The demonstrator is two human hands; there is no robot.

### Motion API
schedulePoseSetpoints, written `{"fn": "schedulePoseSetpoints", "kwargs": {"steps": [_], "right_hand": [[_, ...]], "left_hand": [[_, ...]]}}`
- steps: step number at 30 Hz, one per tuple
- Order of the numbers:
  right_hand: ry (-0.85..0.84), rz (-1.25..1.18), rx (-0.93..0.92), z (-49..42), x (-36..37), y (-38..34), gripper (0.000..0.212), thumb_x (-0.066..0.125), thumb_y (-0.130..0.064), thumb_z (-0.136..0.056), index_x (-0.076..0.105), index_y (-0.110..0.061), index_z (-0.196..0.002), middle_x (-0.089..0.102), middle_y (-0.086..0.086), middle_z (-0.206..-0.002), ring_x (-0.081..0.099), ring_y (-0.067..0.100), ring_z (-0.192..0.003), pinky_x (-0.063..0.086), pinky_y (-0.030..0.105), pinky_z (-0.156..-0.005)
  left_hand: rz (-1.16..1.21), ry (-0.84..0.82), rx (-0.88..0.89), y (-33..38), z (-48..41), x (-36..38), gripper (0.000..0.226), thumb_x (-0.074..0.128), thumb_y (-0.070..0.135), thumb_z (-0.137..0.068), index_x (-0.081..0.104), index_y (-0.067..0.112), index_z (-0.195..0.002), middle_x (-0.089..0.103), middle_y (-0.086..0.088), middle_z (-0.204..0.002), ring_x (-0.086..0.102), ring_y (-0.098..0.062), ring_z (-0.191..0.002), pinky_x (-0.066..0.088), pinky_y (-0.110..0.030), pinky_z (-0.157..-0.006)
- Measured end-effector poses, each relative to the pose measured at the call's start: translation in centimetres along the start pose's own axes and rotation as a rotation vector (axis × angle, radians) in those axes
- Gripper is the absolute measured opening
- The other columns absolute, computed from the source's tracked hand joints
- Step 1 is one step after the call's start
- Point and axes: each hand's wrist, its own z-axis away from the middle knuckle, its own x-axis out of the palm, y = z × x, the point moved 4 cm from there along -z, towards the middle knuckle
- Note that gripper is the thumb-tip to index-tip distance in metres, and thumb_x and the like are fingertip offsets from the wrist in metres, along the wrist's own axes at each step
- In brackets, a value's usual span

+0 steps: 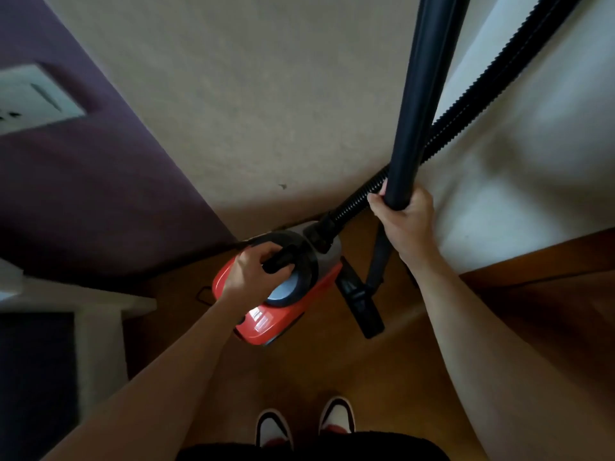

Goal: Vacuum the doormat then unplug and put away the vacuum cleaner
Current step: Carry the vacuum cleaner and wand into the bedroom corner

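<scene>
A red canister vacuum cleaner (266,322) with a black round top sits low in the corner where the beige wall meets the wooden floor. My left hand (254,272) grips its black carry handle (281,257). My right hand (404,221) holds the lower end of the black rigid tube (422,98), which stands upright and leaves the frame at the top. The ribbed black hose (359,201) runs from the vacuum's front up to the right. A black floor nozzle (361,302) lies on the floor beside the vacuum. No doormat or power cord shows.
A purple wall (100,201) with a white socket plate (36,98) stands at the left. White furniture (96,314) juts in at lower left. A white wall or door (532,178) is at the right. My shoes (306,424) stand on the wooden floor (299,367).
</scene>
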Motion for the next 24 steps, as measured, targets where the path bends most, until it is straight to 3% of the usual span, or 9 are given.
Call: {"fn": "schedulePoseSetpoints", "kwargs": {"steps": [2, 5, 11, 20, 24], "right_hand": [[0.012, -0.009, -0.009, -0.4, 0.9, 3.0, 0.018, 0.075, -0.008, -0.085, 0.058, -0.009, -0.081, 0.055, -0.002, -0.073, 0.058, 0.015, -0.07, 0.051, 0.029, -0.071], [0.037, -0.009, -0.055, -1.4, 2.1, 6.8, 0.019, 0.076, -0.008, -0.083, 0.058, -0.014, -0.08, 0.056, -0.003, -0.074, 0.059, 0.015, -0.071, 0.052, 0.034, -0.071], [0.062, -0.012, -0.114, -3.9, 4.1, 11.8, 0.025, 0.077, -0.006, -0.081, 0.056, -0.02, -0.077, 0.055, -0.005, -0.07, 0.057, 0.012, -0.065, 0.049, 0.029, -0.068], [0.163, -0.064, -0.183, -6.4, 2.8, 15.9, 0.023, 0.077, -0.014, -0.078, 0.057, -0.023, -0.075, 0.057, 0.003, -0.068, 0.059, 0.026, -0.063, 0.054, 0.049, -0.068], [0.196, -0.104, -0.202, -6.8, 2.1, 17.3, 0.023, 0.079, -0.02, -0.076, 0.061, -0.034, -0.072, 0.059, 0.0, -0.069, 0.059, 0.026, -0.065, 0.055, 0.053, -0.073]], "left_hand": [[0.018, 0.004, -0.007, -2.7, -1.1, 2.1, 0.022, 0.078, 0.014, -0.082, 0.07, 0.025, -0.1, 0.071, 0.013, -0.089, 0.068, -0.004, -0.085, 0.057, -0.027, -0.076], [0.031, 0.0, -0.004, -6.4, -3.1, 4.8, 0.021, 0.079, 0.014, -0.081, 0.072, 0.021, -0.099, 0.073, 0.01, -0.088, 0.069, -0.007, -0.083, 0.058, -0.034, -0.076], [0.004, -0.042, 0.008, -11.6, -6.5, 9.7, 0.018, 0.077, 0.017, -0.085, 0.07, 0.025, -0.099, 0.07, 0.015, -0.088, 0.067, 0.001, -0.081, 0.055, -0.023, -0.072], [-0.007, -0.084, 0.07, -14.5, -10.5, 15.0, 0.013, 0.074, 0.025, -0.088, 0.067, 0.028, -0.098, 0.071, 0.01, -0.09, 0.068, -0.002, -0.077, 0.055, -0.022, -0.062], [0.001, -0.076, 0.086, -15.4, -11.6, 16.8, 0.013, 0.073, 0.026, -0.089, 0.066, 0.029, -0.099, 0.069, 0.012, -0.092, 0.067, -0.001, -0.079, 0.051, -0.015, -0.059]]}}
